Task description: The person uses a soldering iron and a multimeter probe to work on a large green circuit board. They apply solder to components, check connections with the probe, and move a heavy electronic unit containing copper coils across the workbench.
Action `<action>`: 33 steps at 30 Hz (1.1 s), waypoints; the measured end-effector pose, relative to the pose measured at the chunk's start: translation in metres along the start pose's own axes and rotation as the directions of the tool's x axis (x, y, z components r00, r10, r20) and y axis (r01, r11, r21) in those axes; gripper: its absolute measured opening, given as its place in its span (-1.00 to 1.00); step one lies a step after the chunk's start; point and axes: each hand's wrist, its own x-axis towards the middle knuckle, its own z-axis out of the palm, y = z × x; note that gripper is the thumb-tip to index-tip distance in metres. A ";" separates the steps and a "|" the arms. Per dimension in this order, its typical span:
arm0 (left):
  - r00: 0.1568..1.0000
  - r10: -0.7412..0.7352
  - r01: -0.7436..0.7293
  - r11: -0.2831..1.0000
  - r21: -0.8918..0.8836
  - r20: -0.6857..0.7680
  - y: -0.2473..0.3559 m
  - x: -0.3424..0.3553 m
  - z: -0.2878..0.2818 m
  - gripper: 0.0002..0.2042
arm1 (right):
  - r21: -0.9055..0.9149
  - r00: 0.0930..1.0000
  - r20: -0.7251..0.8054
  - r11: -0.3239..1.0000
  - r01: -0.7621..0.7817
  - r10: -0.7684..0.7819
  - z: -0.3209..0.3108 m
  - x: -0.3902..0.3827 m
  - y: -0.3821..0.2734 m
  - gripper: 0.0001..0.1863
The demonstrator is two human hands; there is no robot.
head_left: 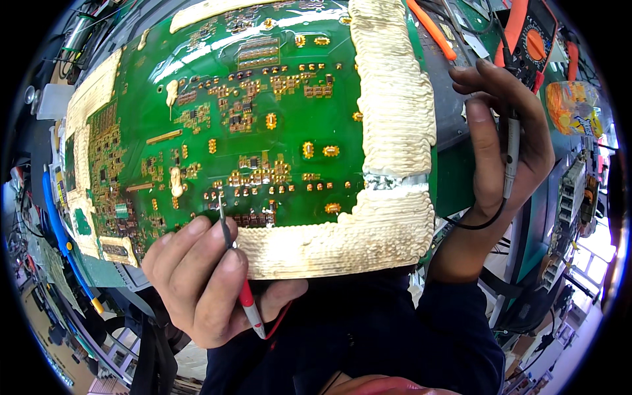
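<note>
A large green circuit board (243, 155) is tilted up before me. Cream-coloured beads of hardened sealant (395, 99) run thickly along its right and lower borders. My left hand (197, 283) is closed on a red test probe (249, 304) at the board's lower edge, its thumb partly beneath that edge. The probe's metal tip lies at a row of solder joints; whether it touches them, I cannot tell. To the right of the board, my right hand (488, 155) is raised with fingers curled, holding a grey-and-black test probe (511, 158) away from the board.
An orange-and-black multimeter (534, 45) stands at the far right, near an orange-handled tool (433, 29). A clear plastic container with orange contents (573, 108) is right of my hand. A blue tool (62, 230) lies at the left. More circuit boards (571, 197) line the right side.
</note>
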 end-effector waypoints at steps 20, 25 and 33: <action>0.997 -0.065 0.062 0.996 -0.058 -0.047 0.009 0.000 0.002 -0.62 | 0.226 0.990 0.071 0.969 0.099 -0.118 -0.024 0.004 0.026 -0.29; 0.996 -0.089 0.073 0.839 -0.539 -0.004 0.022 0.014 0.002 -0.64 | 0.328 0.983 0.154 0.943 0.048 -0.103 -0.030 0.001 0.024 -0.40; 0.993 -0.105 0.116 0.891 -0.440 0.049 0.027 0.046 0.006 -0.69 | 0.378 0.981 0.169 0.926 0.028 -0.099 -0.025 0.000 0.014 -0.57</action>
